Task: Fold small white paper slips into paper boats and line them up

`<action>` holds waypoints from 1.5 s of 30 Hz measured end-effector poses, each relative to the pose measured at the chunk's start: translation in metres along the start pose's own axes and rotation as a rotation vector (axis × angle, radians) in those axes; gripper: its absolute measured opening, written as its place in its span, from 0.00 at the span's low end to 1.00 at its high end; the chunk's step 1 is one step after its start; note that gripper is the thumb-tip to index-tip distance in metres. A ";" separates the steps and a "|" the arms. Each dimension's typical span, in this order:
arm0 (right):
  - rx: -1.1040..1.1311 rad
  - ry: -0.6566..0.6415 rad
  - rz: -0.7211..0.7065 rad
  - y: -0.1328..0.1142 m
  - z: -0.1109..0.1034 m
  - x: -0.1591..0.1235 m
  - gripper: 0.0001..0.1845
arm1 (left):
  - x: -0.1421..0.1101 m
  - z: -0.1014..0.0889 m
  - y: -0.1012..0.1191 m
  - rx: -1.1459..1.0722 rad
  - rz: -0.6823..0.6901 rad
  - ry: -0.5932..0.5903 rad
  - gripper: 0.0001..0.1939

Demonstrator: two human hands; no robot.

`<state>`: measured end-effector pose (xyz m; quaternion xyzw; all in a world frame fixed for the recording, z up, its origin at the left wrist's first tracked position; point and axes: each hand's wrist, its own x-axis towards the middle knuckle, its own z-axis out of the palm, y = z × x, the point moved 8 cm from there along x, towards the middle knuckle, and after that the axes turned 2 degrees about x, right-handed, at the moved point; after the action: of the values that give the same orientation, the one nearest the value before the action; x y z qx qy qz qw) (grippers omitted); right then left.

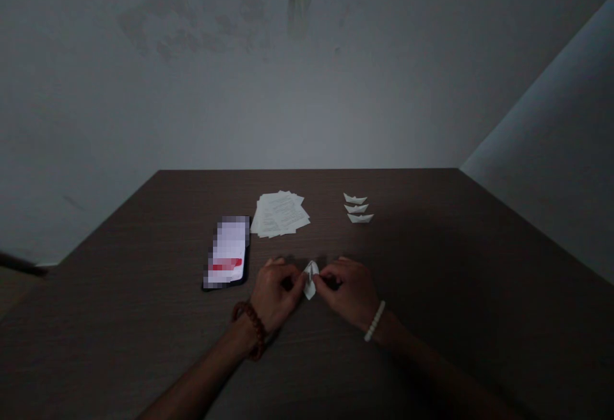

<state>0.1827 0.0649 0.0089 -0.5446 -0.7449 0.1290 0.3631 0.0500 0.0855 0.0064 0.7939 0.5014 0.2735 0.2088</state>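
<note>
Left hand [275, 293] mostly closed, fingers curled in, thumb and fingertips pinching the left side of a small folded white paper [311, 280]; a small dark gap shows between its thumb and curled fingers. Right hand [349, 289] much the same, curled, thumb and fingertips gripping the right side of the same paper, with a similar dark gap inside the curl. Both hands low over the table [192, 337], paper held between them, narrow pointed shape, one point toward the far edge, the other toward the person, a crease running down its middle. Finer finger placement too dark to tell. Dark reddish-brown bead bracelet [250, 330] on left wrist, pale bead bracelet [375, 321] on right wrist. Phone [227, 252] lies flat to the left of the left hand, apart from it, screen lit and blurred into blocks, red patch near its lower end. Stack of printed paper sheets [281, 214] beyond the left hand, fanned unevenly, just beside the phone's far end; print unreadable. Three small paper boats [356, 209] beyond the right hand, lined up one behind another, right of the stack and apart from it. Plain grey wall [307, 100] behind the table, stained in its upper left part.
</note>
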 end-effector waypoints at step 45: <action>-0.242 -0.135 -0.535 -0.034 0.003 -0.014 0.06 | -0.001 -0.019 -0.016 -0.050 -0.120 0.227 0.13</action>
<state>0.1581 0.0401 0.0218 -0.3585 -0.8944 -0.0249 0.2662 0.0265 0.0924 0.0104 0.7210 0.5612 0.3610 0.1866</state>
